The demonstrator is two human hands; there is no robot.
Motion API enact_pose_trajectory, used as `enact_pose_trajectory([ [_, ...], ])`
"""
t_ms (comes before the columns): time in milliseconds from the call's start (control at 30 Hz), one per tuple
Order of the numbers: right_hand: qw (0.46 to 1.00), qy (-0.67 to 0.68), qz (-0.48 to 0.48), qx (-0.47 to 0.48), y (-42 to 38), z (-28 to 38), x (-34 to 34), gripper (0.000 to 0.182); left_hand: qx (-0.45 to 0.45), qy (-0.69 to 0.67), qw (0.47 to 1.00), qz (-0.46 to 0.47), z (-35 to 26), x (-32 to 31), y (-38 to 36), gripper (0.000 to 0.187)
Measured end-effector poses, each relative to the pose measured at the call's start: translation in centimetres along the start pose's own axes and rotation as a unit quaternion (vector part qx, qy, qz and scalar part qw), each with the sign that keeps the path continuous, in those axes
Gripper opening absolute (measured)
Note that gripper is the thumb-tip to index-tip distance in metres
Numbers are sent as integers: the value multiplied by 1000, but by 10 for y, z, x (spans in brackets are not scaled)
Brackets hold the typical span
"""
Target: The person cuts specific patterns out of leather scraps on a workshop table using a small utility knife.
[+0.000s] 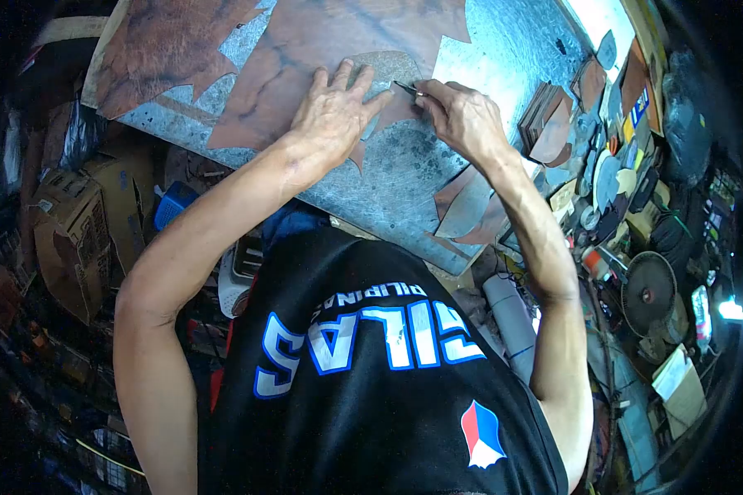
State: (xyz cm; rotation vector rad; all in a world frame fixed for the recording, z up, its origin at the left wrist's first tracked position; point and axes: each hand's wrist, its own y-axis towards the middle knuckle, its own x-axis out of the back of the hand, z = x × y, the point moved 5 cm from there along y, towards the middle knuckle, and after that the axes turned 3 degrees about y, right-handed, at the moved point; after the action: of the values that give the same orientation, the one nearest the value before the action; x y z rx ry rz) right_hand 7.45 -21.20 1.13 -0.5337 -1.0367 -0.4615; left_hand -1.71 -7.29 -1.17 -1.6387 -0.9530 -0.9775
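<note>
My left hand lies flat with its fingers spread, pressing a greyish-brown rounded piece onto a large brown leather sheet. In my right hand is a small knife, pinched between thumb and fingers. Its dark tip points left, at the edge of the rounded piece and close to my left thumb. The leather sheet has a jagged cut edge, and it lies on a worn grey metal-topped table. Part of the rounded piece is hidden under my left hand.
Another brown leather sheet lies at the table's left. Cut leather pieces sit near the front right corner. Stacked pieces and templates crowd the right side. Cardboard boxes stand on the left; a round disc is at lower right.
</note>
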Motion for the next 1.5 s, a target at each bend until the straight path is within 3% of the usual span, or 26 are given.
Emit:
enact_pose_trajectory([
  [167,994,59,-8,-87,-8,2,-11,21,-30,89,995,35,-7,4,7,59],
  [433,988,71,17,-138,-38,5,-9,23,-30,106,994,23,-8,2,6,61],
  [700,976,112,-52,-179,-99,5,-7,24,-43,118,991,43,-8,6,6,59],
  [833,980,100,-76,-154,-104,22,-15,31,-46,83,994,47,-7,8,7,58],
  [933,992,0,-38,-118,-91,21,-41,51,-50,83,994,44,-5,6,8,59],
  [1067,990,-32,-60,-126,-75,28,-48,54,-42,76,995,38,-4,6,8,65],
  [1167,989,-7,-78,-125,-77,38,-41,55,-38,61,996,50,-3,8,7,68],
  [1233,988,69,-1,-135,-95,55,-39,56,-42,68,996,44,-2,6,8,67],
  [1300,987,119,44,-95,-113,83,-49,55,-40,71,996,38,1,2,11,66],
  [1433,966,221,103,79,-118,160,-74,57,-64,60,996,9,3,-3,12,61],
  [1467,966,218,110,83,-120,160,-71,57,-73,73,995,-4,2,-2,12,58],
  [1500,962,238,132,15,-119,151,-66,53,-68,70,995,-9,0,-1,14,58],
])
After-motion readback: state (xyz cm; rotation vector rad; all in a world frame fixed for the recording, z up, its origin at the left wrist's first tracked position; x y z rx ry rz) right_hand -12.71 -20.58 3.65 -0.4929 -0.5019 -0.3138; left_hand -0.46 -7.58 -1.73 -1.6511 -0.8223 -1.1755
